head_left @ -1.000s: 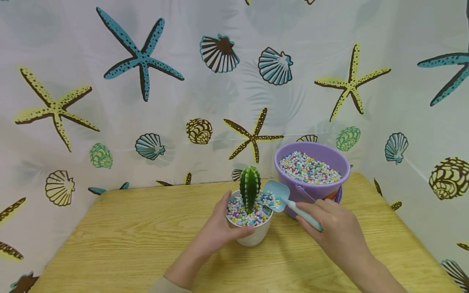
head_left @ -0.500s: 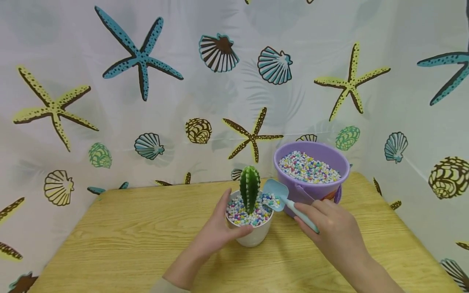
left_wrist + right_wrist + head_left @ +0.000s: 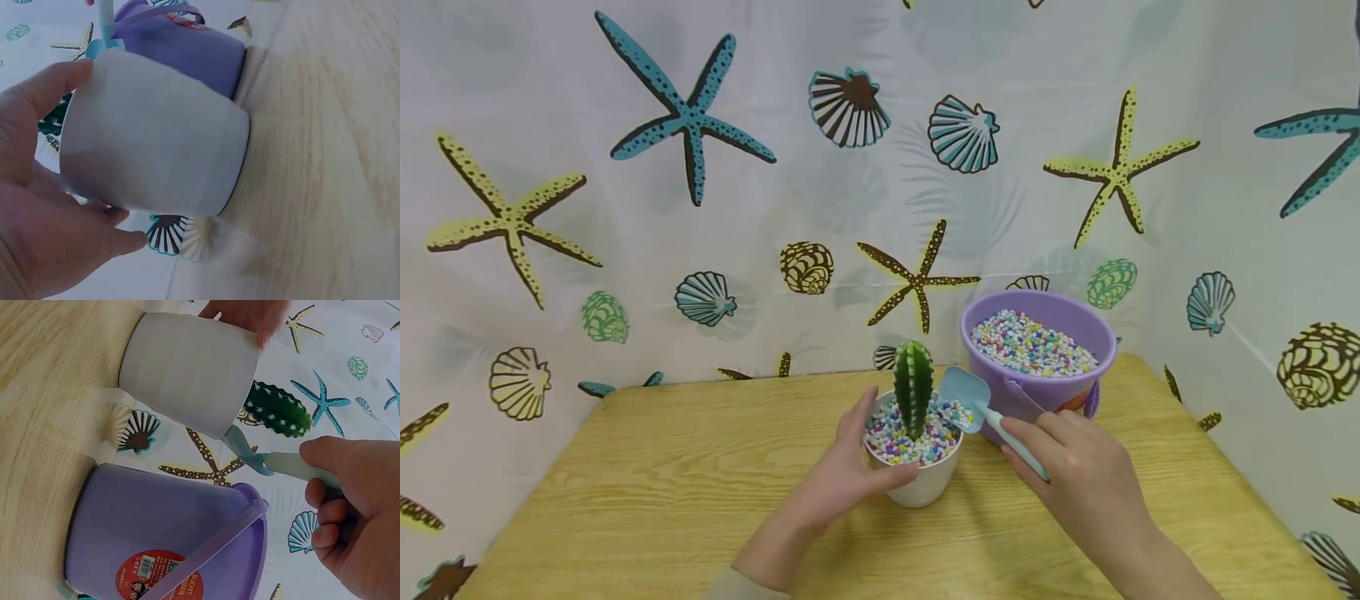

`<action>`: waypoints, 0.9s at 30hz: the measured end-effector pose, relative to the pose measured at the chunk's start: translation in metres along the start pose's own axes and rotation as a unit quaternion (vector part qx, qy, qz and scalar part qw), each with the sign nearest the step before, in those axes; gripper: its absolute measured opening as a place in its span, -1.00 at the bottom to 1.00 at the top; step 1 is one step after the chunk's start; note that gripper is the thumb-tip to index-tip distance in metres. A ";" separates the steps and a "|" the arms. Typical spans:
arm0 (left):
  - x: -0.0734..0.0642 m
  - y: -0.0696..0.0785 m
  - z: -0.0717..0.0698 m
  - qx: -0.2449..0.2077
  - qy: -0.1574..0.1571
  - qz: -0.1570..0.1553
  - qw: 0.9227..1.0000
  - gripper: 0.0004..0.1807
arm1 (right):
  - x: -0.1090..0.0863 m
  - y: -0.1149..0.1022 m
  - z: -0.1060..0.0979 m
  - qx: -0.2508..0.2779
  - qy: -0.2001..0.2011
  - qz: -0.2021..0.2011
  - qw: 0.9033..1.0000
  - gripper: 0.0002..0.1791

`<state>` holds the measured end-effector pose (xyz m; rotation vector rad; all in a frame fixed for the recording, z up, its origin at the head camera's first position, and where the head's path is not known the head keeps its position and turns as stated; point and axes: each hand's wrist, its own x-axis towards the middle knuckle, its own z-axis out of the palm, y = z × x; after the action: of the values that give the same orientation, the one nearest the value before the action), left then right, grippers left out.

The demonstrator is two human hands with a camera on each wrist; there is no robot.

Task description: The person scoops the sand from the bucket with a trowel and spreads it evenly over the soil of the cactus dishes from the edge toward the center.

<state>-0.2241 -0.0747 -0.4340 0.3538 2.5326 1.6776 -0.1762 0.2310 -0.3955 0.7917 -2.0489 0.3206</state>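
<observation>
A small green cactus (image 3: 913,392) stands upright in a white flower pot (image 3: 922,485), rising from a layer of multicoloured beads (image 3: 898,450). My left hand (image 3: 850,467) holds the pot at its left side, thumb at the near rim; in the left wrist view the thumb and fingers lie around the pot wall (image 3: 156,137). My right hand (image 3: 1078,475) grips the handle of a light blue toy shovel (image 3: 964,385). The shovel's blade, with some beads on it, sits at the pot's right rim, tipped toward the cactus.
A purple bucket (image 3: 992,400), well filled with the same beads (image 3: 1030,343), stands behind and right of the pot, close to the shovel. All stand on a wooden table (image 3: 700,483). A white curtain (image 3: 737,233) with starfish and shell prints hangs around the back and sides.
The pot has shifted slightly right. The shovel's handle end has swung a little left and down, and fewer beads show on its blade. My left hand keeps its hold.
</observation>
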 end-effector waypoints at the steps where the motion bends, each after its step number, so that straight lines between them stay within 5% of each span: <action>1: 0.000 0.000 -0.001 -0.004 -0.001 0.001 1.000 0.45 | 0.001 0.000 0.000 -0.001 0.000 -0.001 1.000 -0.50; 8: -0.001 0.003 0.011 0.041 0.045 0.010 0.998 0.49 | 0.001 -0.003 0.000 -0.014 -0.007 -0.007 1.000 -0.50; 18: -0.004 0.001 0.000 0.018 -0.012 0.014 1.000 0.39 | 0.001 -0.006 0.004 -0.033 -0.003 -0.025 0.999 -0.49; 27: -0.005 0.000 0.012 0.041 0.024 0.011 0.999 0.43 | 0.000 -0.008 0.003 -0.047 -0.012 -0.027 0.998 -0.57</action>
<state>-0.2170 -0.0656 -0.4391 0.3526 2.6475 1.6127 -0.1729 0.2232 -0.3981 0.7953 -2.0455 0.1846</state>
